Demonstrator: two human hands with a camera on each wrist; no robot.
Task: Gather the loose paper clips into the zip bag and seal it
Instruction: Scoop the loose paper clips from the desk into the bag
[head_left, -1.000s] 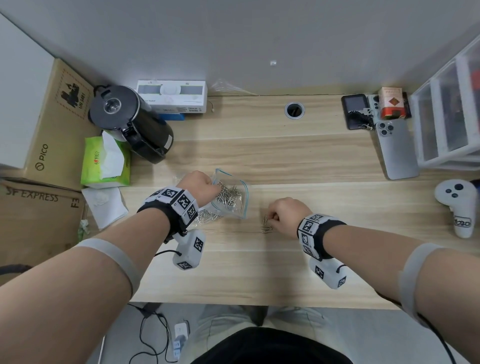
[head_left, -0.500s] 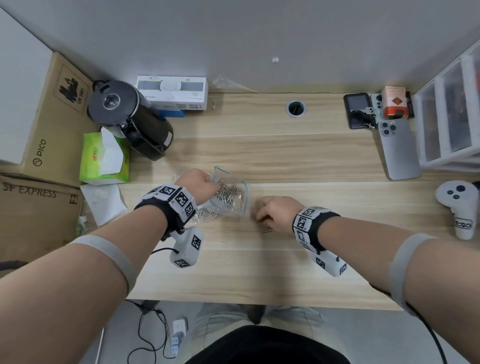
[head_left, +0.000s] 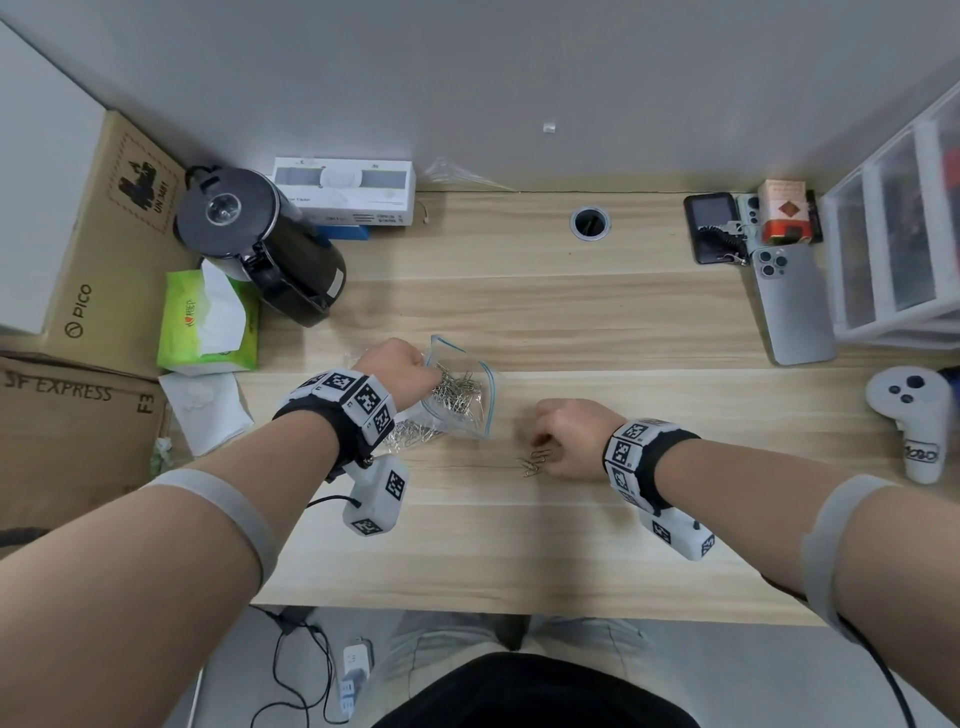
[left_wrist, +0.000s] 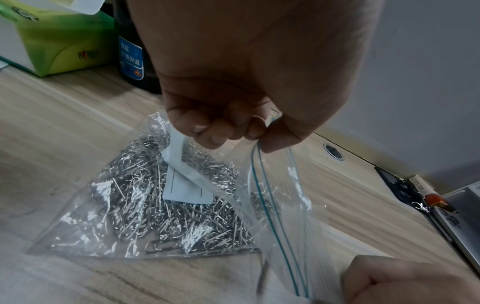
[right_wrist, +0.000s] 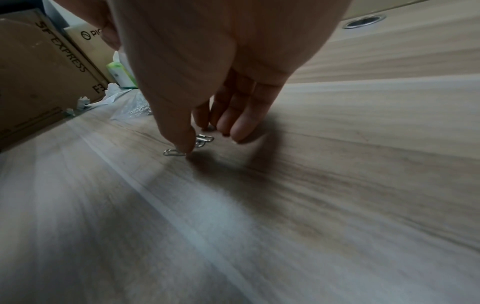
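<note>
— What's the room like?
— A plain grey wall (head_left: 467, 78) runs behind a pale wood-grain counter (head_left: 519, 312), which has a round cable hole (head_left: 590, 222) near its back edge.
— And the sides?
— Cardboard boxes (head_left: 93, 249) stand at one end and white plastic drawers (head_left: 893, 249) at the other. The floor (head_left: 234, 675) below is grey.

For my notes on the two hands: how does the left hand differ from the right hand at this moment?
The left hand pinches the zip bag at its open rim, lifted; the right hand holds nothing. Left fingers are curled; right fingers reach down to loose paper clips on the desk. Both wear marker wristbands.
</note>
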